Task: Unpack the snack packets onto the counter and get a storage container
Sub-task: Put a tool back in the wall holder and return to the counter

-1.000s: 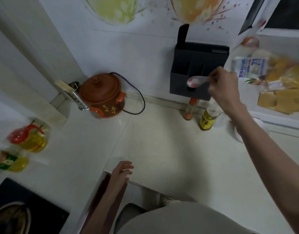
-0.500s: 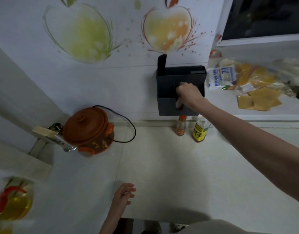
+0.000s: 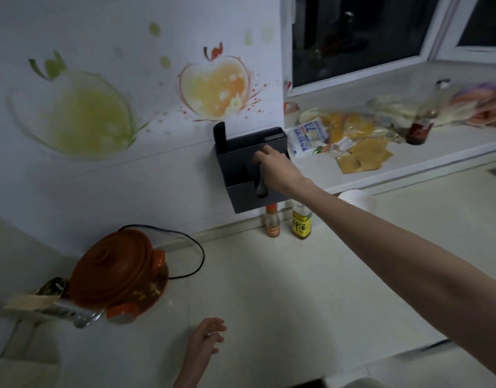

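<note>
Right hand (image 3: pixel 275 170) reaches into the wall holder (image 3: pixel 241 175), grip unclear; left hand (image 3: pixel 206 336) hovers, loosely open.

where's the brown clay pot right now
In the head view, the brown clay pot sits on the counter at lower left, against the wall, its black cord looping off to its right.

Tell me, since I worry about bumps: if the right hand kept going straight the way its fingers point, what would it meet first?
Probably the dark wall-mounted holder. The right hand already reaches into or against its front, fingers toward its back panel and the wall behind. Depth is unclear, so contact may already exist.
</note>
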A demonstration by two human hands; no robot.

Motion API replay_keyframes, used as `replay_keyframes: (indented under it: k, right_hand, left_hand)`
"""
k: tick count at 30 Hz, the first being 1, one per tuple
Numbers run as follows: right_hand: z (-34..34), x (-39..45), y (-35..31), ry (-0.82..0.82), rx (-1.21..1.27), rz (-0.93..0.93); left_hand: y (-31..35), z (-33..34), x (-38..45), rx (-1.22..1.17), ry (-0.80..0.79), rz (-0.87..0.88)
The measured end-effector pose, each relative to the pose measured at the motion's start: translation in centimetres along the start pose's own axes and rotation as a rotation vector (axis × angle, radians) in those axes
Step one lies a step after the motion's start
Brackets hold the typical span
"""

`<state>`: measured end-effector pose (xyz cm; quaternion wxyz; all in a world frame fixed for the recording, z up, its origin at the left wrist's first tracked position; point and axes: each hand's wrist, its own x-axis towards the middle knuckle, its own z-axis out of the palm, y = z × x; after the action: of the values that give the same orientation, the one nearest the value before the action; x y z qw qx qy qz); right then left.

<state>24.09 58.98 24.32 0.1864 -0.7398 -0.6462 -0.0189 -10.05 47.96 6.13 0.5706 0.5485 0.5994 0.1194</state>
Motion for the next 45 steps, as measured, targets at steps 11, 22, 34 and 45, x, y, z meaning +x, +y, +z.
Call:
replay_keyframes:
  k: [11,22,34,45]
  right_hand:
    - [1.3,-28.0,7.6,-0.120,0.731,0.749]
    - [4.7,-62.1,8.5,0.359,1.171,1.854]
    - [6.1,-80.3,7.4,0.513,1.320,2.371]
    - [-0.2,-82.8,19.1,0.574,1.284,2.333]
  left_hand:
    - [-1.1,6.6,1.3,0.136,-0.327,-0.018]
    - [1.9,21.2,-1.0,0.471,-0.578,0.058]
    - [6.9,44.0,-4.7,0.705,-0.765,0.177]
    - [8.0,58.4,-6.5,0.790,-0.877,0.096]
